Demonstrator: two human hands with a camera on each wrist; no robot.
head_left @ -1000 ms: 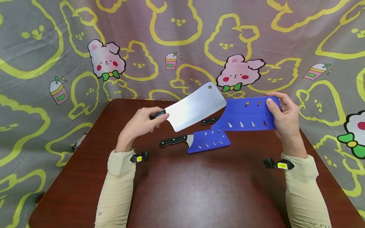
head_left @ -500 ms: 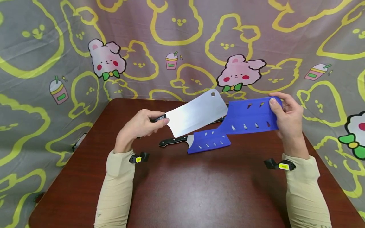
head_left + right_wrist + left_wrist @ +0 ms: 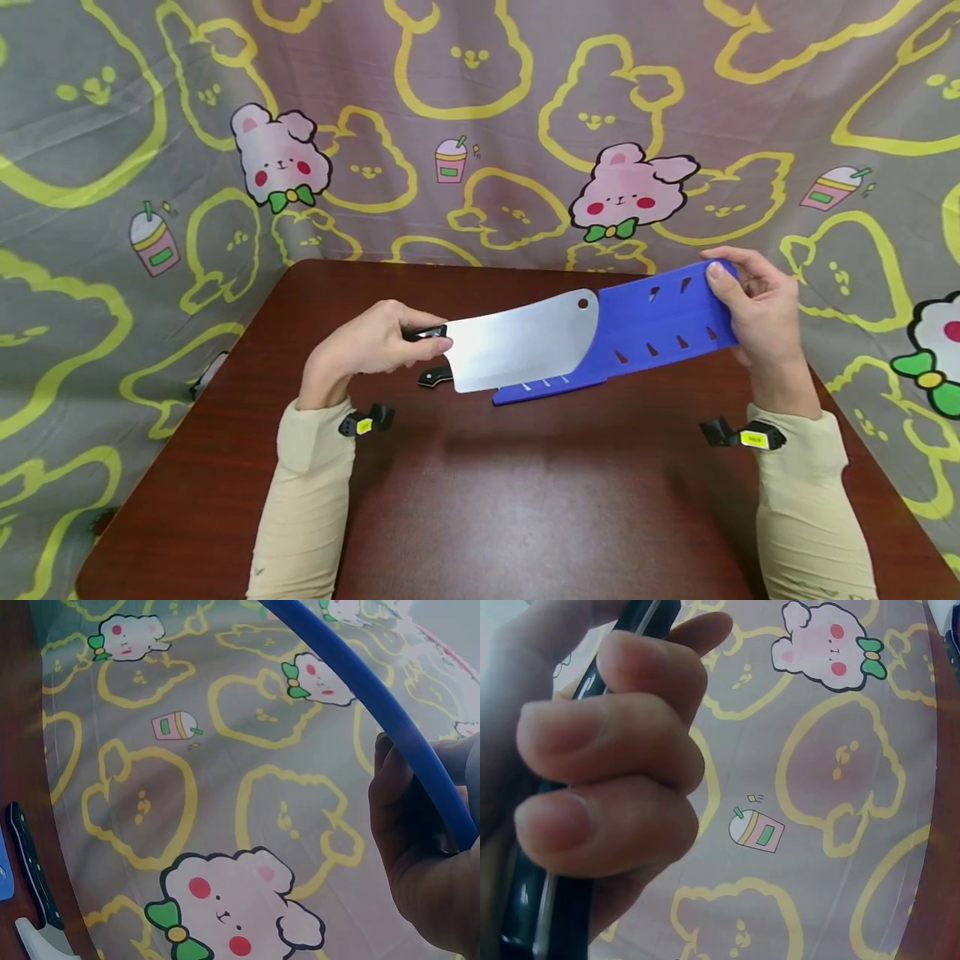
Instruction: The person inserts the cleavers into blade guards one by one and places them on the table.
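My left hand [image 3: 378, 342] grips the black handle [image 3: 559, 847] of a cleaver, its fingers curled round it in the left wrist view. The bare, shiny cleaver blade [image 3: 517, 342] points right, a round hole near its far corner. My right hand [image 3: 765, 312] pinches the far end of a blue slotted blade sheath [image 3: 660, 317], thumb on the near face. The blade's end meets the sheath's mouth; whether any of it is inside, I cannot tell. Both are held above the table. Below lies a second cleaver in a blue sheath [image 3: 551, 392], mostly hidden by the blade.
The second cleaver's black handle [image 3: 433, 377] sticks out left on the brown table [image 3: 487, 500]. Another black knife handle [image 3: 36, 866] appears in the right wrist view. A patterned curtain [image 3: 367, 83] encloses the table's back and sides.
The cleaver has come down and levelled, its end lowering to the sheath's mouth. The sheath has shifted slightly right and down and tilted. Both hands keep their hold.
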